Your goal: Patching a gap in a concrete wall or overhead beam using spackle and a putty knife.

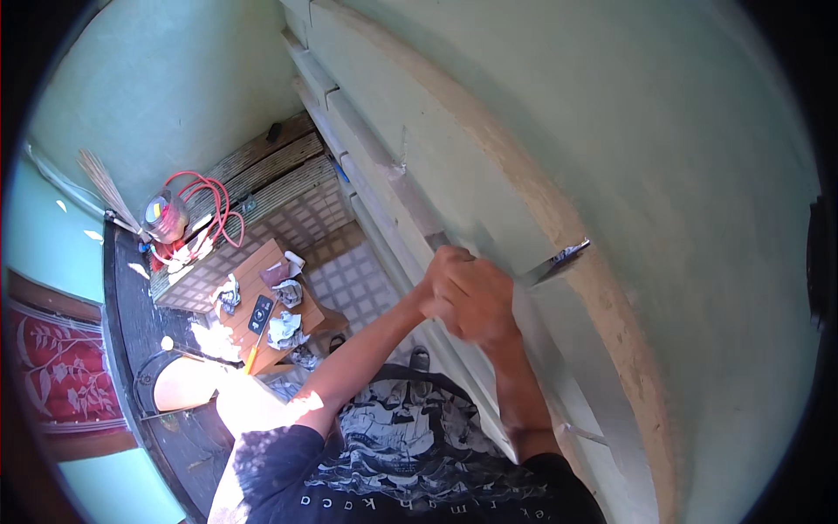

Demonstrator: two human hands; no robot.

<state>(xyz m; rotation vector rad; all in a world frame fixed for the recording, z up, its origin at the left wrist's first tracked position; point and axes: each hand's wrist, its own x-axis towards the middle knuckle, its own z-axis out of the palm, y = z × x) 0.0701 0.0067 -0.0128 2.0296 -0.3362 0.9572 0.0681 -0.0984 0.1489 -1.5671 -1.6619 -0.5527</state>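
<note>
Pale moulding is fixed along the wall, running diagonally from upper left to lower right; the hands are positioned over its middle stretch. Left hand and right hand are pressed together. Right is curled into a fist; left is partly covered, so its closure can't be told. Whether anything is gripped between them can't be told either. A small grey piece is seen just beyond the left hand; held or part of the moulding, unclear. Tan band is run along the wall side of the moulding.

Low left: wooden table is littered with crumpled paper; a black device is placed among it. Red hose is looped beside a container farther back.
</note>
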